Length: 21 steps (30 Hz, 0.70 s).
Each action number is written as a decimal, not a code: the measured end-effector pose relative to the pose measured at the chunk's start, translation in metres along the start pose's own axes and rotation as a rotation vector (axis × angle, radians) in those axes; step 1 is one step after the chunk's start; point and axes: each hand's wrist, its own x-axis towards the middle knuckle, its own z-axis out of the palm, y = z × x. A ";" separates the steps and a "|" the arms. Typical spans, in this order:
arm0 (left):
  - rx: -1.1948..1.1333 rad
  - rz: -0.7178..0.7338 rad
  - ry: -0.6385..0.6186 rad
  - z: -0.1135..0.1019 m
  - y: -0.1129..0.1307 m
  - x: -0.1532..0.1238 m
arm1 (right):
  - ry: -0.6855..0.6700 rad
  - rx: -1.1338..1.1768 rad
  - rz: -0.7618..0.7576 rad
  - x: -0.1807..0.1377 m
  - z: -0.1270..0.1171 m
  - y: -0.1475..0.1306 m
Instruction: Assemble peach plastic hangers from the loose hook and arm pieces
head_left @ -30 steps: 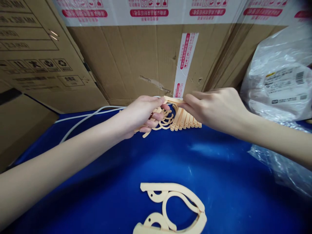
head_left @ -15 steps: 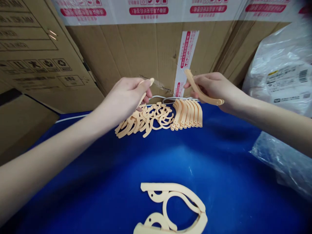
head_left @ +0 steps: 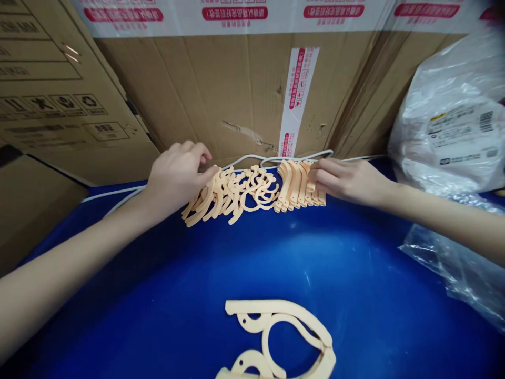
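Note:
My left hand (head_left: 177, 176) is at the left end of a pile of cream plastic pieces, thumb and fingers apart with nothing visible between them. Beneath its thumb lie several curved hanger arms (head_left: 211, 197); hooked pieces (head_left: 256, 189) are heaped to their right. My right hand (head_left: 345, 179) pinches a curved hanger arm (head_left: 311, 184) at the right end of a neat row of similar arms (head_left: 292, 184). Its fingertips partly hide that piece. A folded cream travel hanger (head_left: 292, 306) lies nearest me, its lower part cut off by the frame.
Everything lies on a blue surface (head_left: 252, 258). Cardboard boxes (head_left: 189, 89) stand behind and at the left (head_left: 47, 105). A white cable (head_left: 252, 156) runs along the back. Clear plastic wrapping with labels (head_left: 450, 110) bulges at the right.
My right hand has lowered its hanger arm to the right end of the row. My left hand has moved left, and the piece seen in it earlier no longer shows there.

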 end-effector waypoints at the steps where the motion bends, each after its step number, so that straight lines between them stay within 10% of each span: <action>1: 0.001 0.073 0.021 0.000 0.008 -0.002 | -0.018 0.024 -0.008 0.000 0.001 0.000; 9: 0.043 0.580 -0.222 0.033 0.078 -0.010 | -0.057 0.401 0.164 0.008 -0.002 0.001; 21: 0.018 0.592 -0.228 0.044 0.086 -0.008 | -0.024 0.610 0.038 0.016 0.000 -0.006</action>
